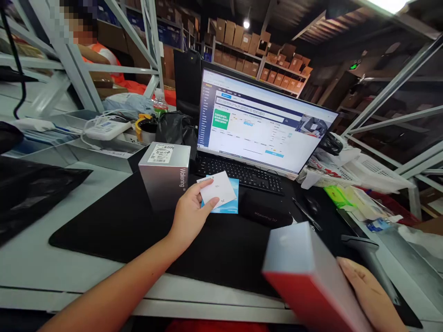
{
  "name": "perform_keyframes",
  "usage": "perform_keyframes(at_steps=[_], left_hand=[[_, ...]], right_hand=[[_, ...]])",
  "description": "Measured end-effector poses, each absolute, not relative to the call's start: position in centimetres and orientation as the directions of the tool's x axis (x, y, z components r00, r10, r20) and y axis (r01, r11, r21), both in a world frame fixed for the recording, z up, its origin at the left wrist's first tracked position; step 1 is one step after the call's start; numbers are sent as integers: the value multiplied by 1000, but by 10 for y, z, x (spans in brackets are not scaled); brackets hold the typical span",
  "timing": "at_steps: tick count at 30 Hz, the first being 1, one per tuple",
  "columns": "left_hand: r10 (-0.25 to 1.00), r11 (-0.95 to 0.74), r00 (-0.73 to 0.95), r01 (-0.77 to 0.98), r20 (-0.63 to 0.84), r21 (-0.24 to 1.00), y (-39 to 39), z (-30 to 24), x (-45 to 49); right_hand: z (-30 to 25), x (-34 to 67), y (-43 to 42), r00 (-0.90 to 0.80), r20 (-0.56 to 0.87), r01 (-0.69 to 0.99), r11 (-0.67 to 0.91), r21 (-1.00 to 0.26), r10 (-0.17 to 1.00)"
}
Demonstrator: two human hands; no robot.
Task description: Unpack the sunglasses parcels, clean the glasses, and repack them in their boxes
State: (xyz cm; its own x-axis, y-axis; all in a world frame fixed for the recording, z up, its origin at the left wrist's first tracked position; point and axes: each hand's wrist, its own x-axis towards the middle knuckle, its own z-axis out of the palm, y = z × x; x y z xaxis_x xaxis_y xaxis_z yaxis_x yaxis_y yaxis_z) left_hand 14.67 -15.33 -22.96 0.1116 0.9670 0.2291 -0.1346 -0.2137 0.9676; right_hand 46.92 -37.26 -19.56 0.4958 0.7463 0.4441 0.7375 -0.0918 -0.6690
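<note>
Thumb and fingers of my left hand [189,214] are closed on a small white card [219,186] above the black desk mat [114,233]. A light-blue leaflet [233,203] shows behind the card; whether it is also held, I cannot tell. My right hand [368,293] grips the side of a silver box [290,249] with a red face, smeared by motion and cut off below. Left of my left hand, another silver box [164,173] stands upright with a white label on top. A black case [265,210] lies on the mat between my hands.
A monitor [259,120] and a keyboard [242,175] stand behind the mat. To the right are a mouse [312,205], a pen [306,214] and a handheld scanner [372,258]. Grey trays [107,157] with cables sit at left. Another person [100,55] is beyond the metal frame.
</note>
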Motion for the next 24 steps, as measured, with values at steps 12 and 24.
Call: perform_keyframes(at_steps=[12, 24], left_hand=[[778, 95, 611, 120, -148, 988, -183, -181, 153], [818, -384, 573, 609, -50, 694, -184, -210, 188]], right_hand=[[-250, 384, -306, -455, 701, 865, 459, 202, 549], [-243, 530, -301, 572, 253, 777, -417, -471, 780]])
